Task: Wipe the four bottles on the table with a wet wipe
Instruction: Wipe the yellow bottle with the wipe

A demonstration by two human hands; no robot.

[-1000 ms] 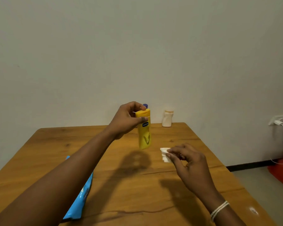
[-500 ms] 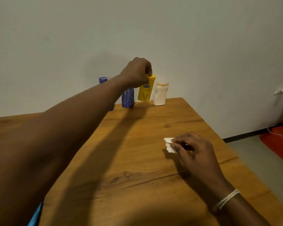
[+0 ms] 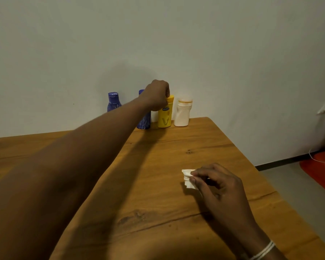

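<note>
L hand on yellow bottle at back of tabletop, R hand holding wipe.

Wooden tabletop (image 3: 158, 184) fills lower view, w/ plain wall behind. L arm stretches across to back edge; left hand (image 3: 156, 95) has fingers curled round top of yellow bottle (image 3: 165, 117), which stands upright on tabletop. Four bottles in a row along the wall: blue bottle (image 3: 113, 101) far left, partly behind arm; 2nd blue bottle (image 3: 144, 121) mostly hidden by hand/wrist, just beside yellow one; white bottle (image 3: 182, 113) at right end, near yellow. Right hand (image 3: 217, 184) low over tabletop nearer camera, fingertips pinching crumpled white wipe (image 3: 188, 178). White band (image 3: 263, 250) on R wrist.
</note>
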